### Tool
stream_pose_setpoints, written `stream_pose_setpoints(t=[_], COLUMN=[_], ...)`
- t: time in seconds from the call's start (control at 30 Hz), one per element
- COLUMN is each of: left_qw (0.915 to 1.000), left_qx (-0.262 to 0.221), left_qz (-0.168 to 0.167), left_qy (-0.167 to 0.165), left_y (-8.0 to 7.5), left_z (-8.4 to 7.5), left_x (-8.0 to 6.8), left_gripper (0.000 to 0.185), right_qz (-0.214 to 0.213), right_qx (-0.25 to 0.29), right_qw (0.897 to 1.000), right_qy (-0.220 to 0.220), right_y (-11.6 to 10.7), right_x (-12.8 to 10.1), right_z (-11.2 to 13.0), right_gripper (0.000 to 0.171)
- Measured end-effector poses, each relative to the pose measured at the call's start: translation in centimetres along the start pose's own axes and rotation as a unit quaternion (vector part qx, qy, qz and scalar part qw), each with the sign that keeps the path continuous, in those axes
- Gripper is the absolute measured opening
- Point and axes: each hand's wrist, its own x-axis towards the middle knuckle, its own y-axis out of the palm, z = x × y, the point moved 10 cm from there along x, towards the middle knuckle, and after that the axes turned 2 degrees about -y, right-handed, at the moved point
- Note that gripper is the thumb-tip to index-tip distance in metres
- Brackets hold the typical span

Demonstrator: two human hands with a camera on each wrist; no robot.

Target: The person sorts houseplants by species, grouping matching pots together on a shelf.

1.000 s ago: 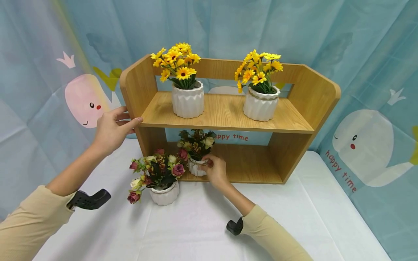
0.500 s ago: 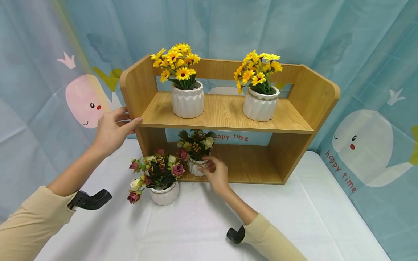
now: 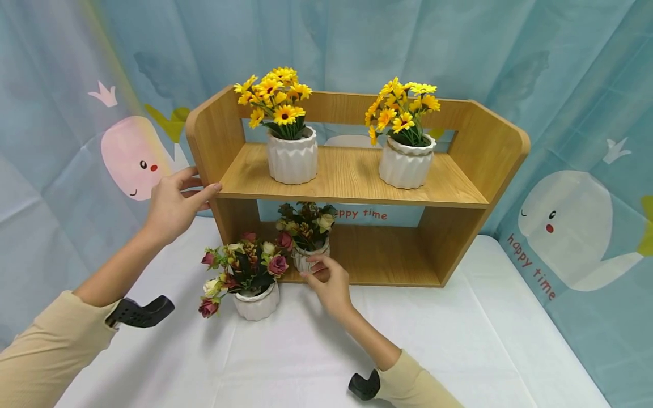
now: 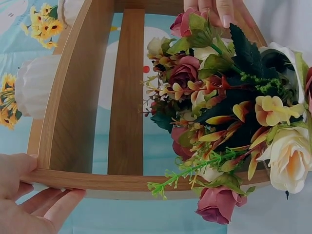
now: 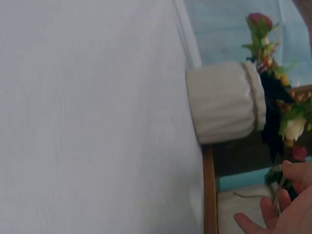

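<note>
My left hand (image 3: 173, 207) grips the left side panel of a two-tier wooden shelf (image 3: 352, 170), thumb at its front edge. On the lower tier, at the left, stands a white ribbed pot (image 3: 302, 262) of rose-like artificial flowers (image 3: 306, 224). My right hand (image 3: 330, 286) is at the front of this pot. Its fingers pinch a thin strand of twine (image 5: 280, 191) that hangs off the pot, as the right wrist view shows. A second white pot (image 3: 259, 306) with pink and cream roses (image 4: 287, 158) stands on the table before the shelf, partly covering the lower left corner.
Two white pots of yellow daisies stand on the upper tier, one left (image 3: 293, 161) and one right (image 3: 406, 167). A white cloth (image 3: 408, 317) covers the table. Blue printed curtains (image 3: 561, 85) hang behind and at both sides.
My right hand has moved slightly down and left along the pot's front, drawing the twine lower. My left hand keeps its hold on the side panel. The pots stay in place.
</note>
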Motion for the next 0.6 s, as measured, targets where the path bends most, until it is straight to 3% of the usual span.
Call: stream_pose_setpoints(t=[0.3,0.6], left_qw=[1.0000,0.9998], left_qx=[-0.007,-0.019], left_qz=[0.003,0.003], left_qy=[-0.005,-0.010], left_y=[-0.1,0.0], left_z=[0.3,0.2], left_x=[0.1,0.0], left_gripper=[0.054,0.056], right_qz=[0.048,0.074], right_qx=[0.044,0.064], right_qw=[0.998,0.995], right_qy=[0.019,-0.005], right_y=[2.9,5.3], right_x=[-1.6,-2.6], right_z=[0.7,1.6], right_gripper=[0.024,0.024])
